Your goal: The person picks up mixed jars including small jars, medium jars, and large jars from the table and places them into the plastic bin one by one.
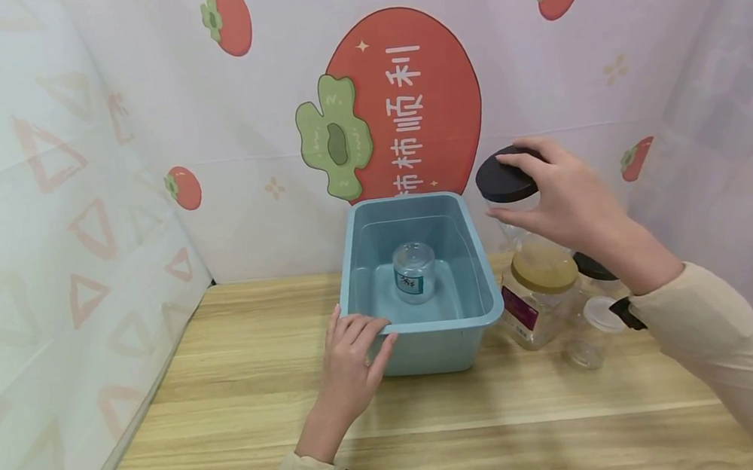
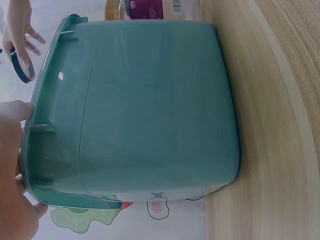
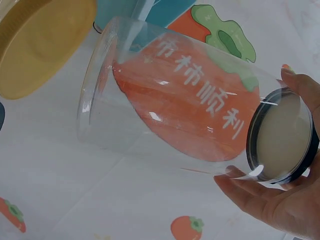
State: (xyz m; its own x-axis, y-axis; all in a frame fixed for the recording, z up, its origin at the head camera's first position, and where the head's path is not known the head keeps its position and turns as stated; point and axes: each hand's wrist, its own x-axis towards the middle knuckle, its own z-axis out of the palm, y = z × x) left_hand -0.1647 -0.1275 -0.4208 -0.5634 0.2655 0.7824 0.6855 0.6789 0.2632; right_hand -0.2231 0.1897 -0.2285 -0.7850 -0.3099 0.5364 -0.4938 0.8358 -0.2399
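My right hand grips a tall clear plastic jar by its black lid, thumb and fingers spread around the lid's edge. The jar is held up beside the back right of a blue plastic bin, above a gold-lidded jar. On the bin's front left rim rests my left hand, its fingers bent over the edge. Inside the bin is a small clear jar with a teal label, its clear base facing up. In the left wrist view the bin's outer wall fills most of the picture.
Right of the bin, the gold-lidded jar with a purple label stands on the wooden table. Near it are a black-lidded jar, a white lid and a small clear container. A persimmon-print cloth hangs behind.
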